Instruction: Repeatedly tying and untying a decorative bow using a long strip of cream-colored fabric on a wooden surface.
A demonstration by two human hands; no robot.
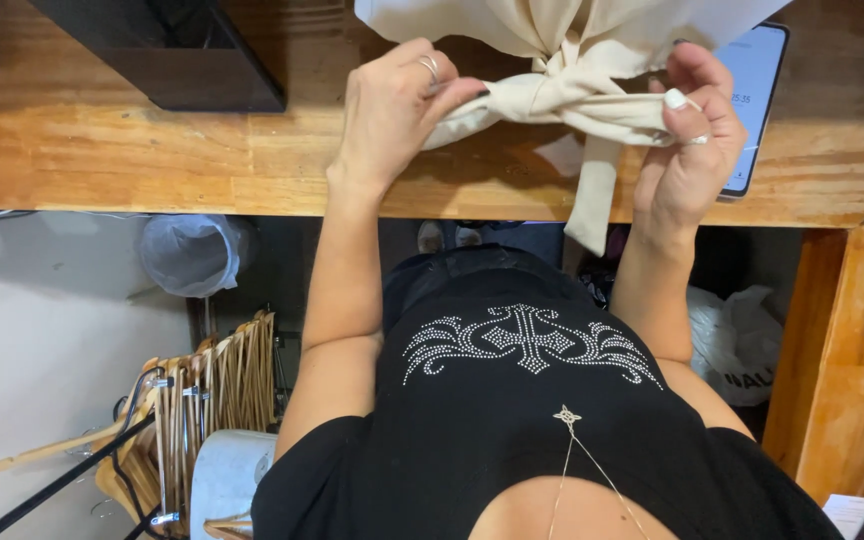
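Observation:
A cream fabric garment [562,40] lies on the wooden counter [102,150], its two ties knotted at the middle. My left hand [392,110] pinches the left tie end [462,110] of the knot. My right hand [687,140] grips the right tie end [622,115], whose tail hangs over the counter's front edge. The strip is stretched level between both hands. A ring shows on each hand.
A smartphone [757,90] with a lit screen lies on the counter, partly under my right hand. A black box [172,50] stands at the back left. Below the counter are wooden hangers [202,400], a bin lined with plastic [192,255] and a white bag [737,340].

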